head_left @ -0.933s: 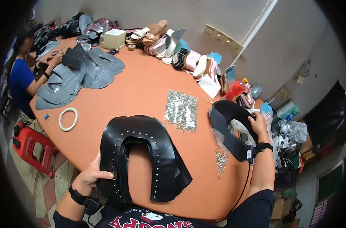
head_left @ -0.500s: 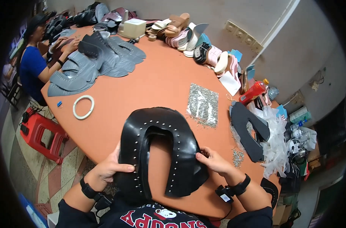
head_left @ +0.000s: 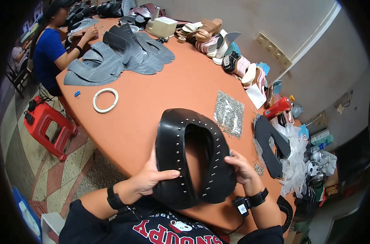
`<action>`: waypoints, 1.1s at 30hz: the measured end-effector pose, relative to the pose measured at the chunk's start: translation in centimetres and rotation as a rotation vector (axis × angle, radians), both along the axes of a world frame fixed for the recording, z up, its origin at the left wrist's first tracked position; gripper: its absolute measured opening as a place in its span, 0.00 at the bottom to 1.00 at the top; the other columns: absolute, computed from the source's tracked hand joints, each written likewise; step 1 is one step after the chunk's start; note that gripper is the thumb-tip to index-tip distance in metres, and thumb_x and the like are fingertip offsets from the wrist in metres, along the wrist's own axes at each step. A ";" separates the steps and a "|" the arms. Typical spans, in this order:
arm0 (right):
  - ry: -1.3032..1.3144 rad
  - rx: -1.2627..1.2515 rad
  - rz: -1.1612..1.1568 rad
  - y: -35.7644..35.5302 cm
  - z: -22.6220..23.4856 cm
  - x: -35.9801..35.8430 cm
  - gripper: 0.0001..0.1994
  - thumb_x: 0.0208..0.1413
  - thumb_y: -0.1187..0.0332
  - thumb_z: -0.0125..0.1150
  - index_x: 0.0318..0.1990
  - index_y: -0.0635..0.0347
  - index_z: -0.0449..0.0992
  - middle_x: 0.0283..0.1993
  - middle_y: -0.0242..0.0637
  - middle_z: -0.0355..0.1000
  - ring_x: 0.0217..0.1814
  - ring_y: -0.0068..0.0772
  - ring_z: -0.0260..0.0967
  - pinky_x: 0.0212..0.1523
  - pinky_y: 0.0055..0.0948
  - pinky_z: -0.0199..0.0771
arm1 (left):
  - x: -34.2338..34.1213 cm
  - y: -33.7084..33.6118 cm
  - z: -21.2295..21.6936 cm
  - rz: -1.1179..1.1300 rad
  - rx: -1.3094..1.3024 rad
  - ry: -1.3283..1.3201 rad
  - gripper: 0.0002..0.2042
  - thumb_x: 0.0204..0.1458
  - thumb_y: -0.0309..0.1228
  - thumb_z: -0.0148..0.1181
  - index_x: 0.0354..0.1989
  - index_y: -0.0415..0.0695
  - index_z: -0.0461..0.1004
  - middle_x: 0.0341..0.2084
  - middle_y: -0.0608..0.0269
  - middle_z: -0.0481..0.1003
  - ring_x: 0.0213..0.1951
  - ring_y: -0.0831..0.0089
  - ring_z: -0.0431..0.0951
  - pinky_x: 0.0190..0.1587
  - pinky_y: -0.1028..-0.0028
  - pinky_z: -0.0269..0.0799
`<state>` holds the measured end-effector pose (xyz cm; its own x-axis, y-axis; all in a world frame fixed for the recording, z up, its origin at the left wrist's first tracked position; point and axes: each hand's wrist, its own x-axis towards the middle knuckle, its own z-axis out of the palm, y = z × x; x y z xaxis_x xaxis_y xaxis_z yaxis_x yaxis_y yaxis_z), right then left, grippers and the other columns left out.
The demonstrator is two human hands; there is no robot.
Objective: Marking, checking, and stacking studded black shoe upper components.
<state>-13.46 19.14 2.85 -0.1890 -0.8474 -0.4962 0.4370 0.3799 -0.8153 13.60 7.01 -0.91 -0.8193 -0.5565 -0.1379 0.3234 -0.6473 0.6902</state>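
A U-shaped black shoe upper, glossy and lined with silver studs round its opening, is held up over the table's near edge. My left hand grips its left side, the thumb laid on top by the studs and the other fingers hidden underneath. My right hand pinches the right edge, thumb in front. Both sides curve inward, so the opening between the stud rows is a narrow oval. Beyond it lies a clear bag of small silver studs.
Grey studded uppers are heaped at the far left, near a seated person in blue. A white tape ring lies closer. Along the right are sandals, a red bottle, dark grey cutouts and loose studs.
The upper's two sides have come closer together, narrowing its opening. Both hands still hold it. The whole view has shifted, with the table sitting farther right.
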 end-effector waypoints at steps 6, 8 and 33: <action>0.372 0.128 0.068 1.1 -1.8 -4.1 0.19 0.63 0.59 0.51 0.53 0.65 0.68 0.42 0.34 0.75 0.42 0.20 0.72 0.44 0.20 0.72 | -1.4 2.0 -0.6 0.007 -0.060 -0.012 0.53 0.45 0.14 0.62 0.69 0.58 0.27 0.54 0.63 0.59 0.55 0.73 0.66 0.54 0.68 0.70; 0.378 0.120 0.054 1.9 -2.0 -4.1 0.21 0.64 0.58 0.50 0.56 0.67 0.65 0.46 0.36 0.73 0.48 0.22 0.70 0.49 0.22 0.70 | -1.4 2.1 -0.7 0.004 -0.070 -0.036 0.53 0.45 0.14 0.62 0.69 0.59 0.26 0.55 0.62 0.58 0.55 0.72 0.65 0.55 0.67 0.69; 0.731 -0.023 0.101 3.9 -0.2 -1.3 0.34 0.61 0.62 0.55 0.67 0.70 0.47 0.65 0.51 0.56 0.63 0.37 0.59 0.61 0.30 0.61 | -5.7 4.7 7.0 -0.427 -0.095 -0.269 0.35 0.57 0.28 0.56 0.68 0.41 0.41 0.62 0.55 0.53 0.64 0.67 0.57 0.61 0.67 0.60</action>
<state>-14.72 23.04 2.69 -0.3850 -0.8869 -0.2554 -0.2575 0.3690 -0.8931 7.91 11.75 6.05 -0.9190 -0.2001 -0.3397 -0.1531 -0.6130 0.7751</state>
